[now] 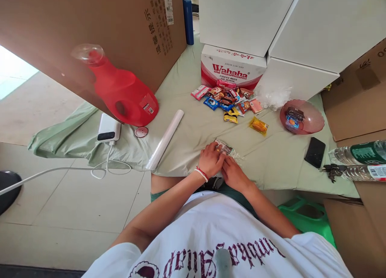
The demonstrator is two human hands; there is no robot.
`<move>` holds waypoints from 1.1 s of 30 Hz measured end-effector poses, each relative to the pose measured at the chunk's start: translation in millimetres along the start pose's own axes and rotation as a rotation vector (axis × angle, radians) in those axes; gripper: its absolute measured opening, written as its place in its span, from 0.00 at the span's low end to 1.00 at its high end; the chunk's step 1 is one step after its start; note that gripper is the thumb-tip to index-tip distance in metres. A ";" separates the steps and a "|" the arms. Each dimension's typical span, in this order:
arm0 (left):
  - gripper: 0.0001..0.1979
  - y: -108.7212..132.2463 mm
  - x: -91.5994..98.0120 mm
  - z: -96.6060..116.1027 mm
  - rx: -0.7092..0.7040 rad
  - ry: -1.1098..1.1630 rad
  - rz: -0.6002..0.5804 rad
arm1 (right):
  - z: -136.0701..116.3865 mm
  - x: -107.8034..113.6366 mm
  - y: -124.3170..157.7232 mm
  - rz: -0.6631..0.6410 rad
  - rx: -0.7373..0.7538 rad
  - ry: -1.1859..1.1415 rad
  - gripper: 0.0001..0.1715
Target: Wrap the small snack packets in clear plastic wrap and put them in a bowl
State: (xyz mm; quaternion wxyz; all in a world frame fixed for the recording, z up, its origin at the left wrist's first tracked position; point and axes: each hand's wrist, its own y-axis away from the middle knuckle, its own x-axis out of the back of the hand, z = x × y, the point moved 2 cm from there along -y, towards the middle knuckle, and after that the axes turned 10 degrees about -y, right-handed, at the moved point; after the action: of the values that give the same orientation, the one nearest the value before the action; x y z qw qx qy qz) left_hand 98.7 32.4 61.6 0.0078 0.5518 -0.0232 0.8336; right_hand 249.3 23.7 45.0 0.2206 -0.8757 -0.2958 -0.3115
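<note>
A small snack packet (223, 146) with dark and white print lies at the near edge of the cloth-covered table, with clear plastic film (237, 155) around it. My left hand (210, 160) is closed over its left side, fingers bent on the packet. From the right, my right hand (235, 174) meets it, fingertips pinched together at the near edge of the film. Both thumbs are close together and partly hidden. Beyond the hands lies a yellow snack packet (258, 125), and behind it a pile of mixed snack packets (227, 99).
Left of the hands lies a roll of clear film (165, 140), near a red jug (126, 93) and a white power bank (108, 128). To the right are a pink bowl (313, 119) holding packets, a phone (315, 152) and bottles (362, 153). A Wahaha carton (232, 69) stands behind.
</note>
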 end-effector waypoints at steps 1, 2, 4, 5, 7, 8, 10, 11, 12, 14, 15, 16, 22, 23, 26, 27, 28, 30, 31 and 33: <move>0.24 5.2 -3.9 1.1 -0.037 -0.080 -0.005 | 1.7 6.0 6.9 0.045 -0.037 -0.049 0.21; 0.26 10.3 -8.5 2.3 -0.068 -0.152 -0.008 | 5.4 12.8 13.1 0.132 -0.102 -0.065 0.20; 0.30 19.0 -19.2 4.1 -0.108 -0.262 -0.007 | 16.9 27.0 23.4 0.370 -0.282 0.019 0.18; 0.31 22.3 -24.5 4.5 -0.121 -0.299 -0.005 | 23.0 32.9 27.3 0.466 -0.373 0.092 0.21; 0.32 26.3 -33.2 4.1 -0.138 -0.344 0.000 | 33.5 40.0 31.1 0.494 -0.508 0.188 0.27; 0.32 27.4 -36.0 3.3 -0.141 -0.355 0.004 | 37.3 41.4 31.1 0.424 -0.553 0.180 0.26; 0.32 28.4 -38.5 0.9 -0.150 -0.361 0.011 | 40.4 42.5 28.5 0.238 -0.631 0.051 0.16; 0.33 28.7 -38.5 -0.1 -0.155 -0.360 0.012 | 39.6 43.4 25.6 0.168 -0.667 -0.042 0.13; 0.33 29.0 -38.0 -0.9 -0.160 -0.358 0.010 | 37.5 45.1 21.0 0.134 -0.698 -0.136 0.11; 0.32 29.1 -36.3 -0.7 -0.168 -0.353 0.003 | 30.8 49.5 5.0 0.159 -0.717 -0.267 0.11; 0.32 28.9 -35.5 0.1 -0.168 -0.349 0.002 | 27.1 50.8 -6.6 0.189 -0.700 -0.296 0.12; 0.32 28.3 -34.8 1.3 -0.166 -0.343 0.003 | 23.4 50.6 -20.0 0.209 -0.676 -0.303 0.13; 0.26 25.7 -33.4 -3.1 -0.196 -0.216 0.001 | 10.0 15.4 -95.4 0.085 -0.661 -0.084 0.09; 0.27 27.7 -32.6 -8.9 -0.213 -0.171 0.006 | 7.7 8.6 -100.5 0.065 -0.650 -0.007 0.08; 0.28 39.9 -27.4 -34.0 -0.303 0.010 0.059 | -1.5 -8.6 -98.7 0.037 -0.584 0.204 0.11; 0.26 44.9 -24.7 -43.9 -0.320 0.069 0.093 | -5.2 -13.7 -94.0 0.041 -0.547 0.263 0.13; 0.24 49.3 -21.7 -54.0 -0.314 0.118 0.133 | -8.9 -18.6 -88.5 0.049 -0.504 0.316 0.16; 0.18 54.3 -15.2 -72.7 -0.242 0.178 0.218 | -15.4 -28.3 -78.2 0.064 -0.415 0.400 0.27; 0.17 54.2 -11.9 -80.3 -0.192 0.187 0.253 | -17.5 -32.6 -74.6 0.068 -0.385 0.428 0.32; 0.15 48.7 -5.7 -91.4 -0.096 0.160 0.289 | -18.5 -38.7 -72.1 0.077 -0.375 0.452 0.38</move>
State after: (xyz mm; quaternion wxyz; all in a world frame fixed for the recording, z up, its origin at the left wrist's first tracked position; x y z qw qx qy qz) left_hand 15.0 -11.8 19.3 -0.0841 0.4736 -0.1415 0.8652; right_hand 170.0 50.9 46.6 0.1268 -0.8201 -0.1430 -0.5394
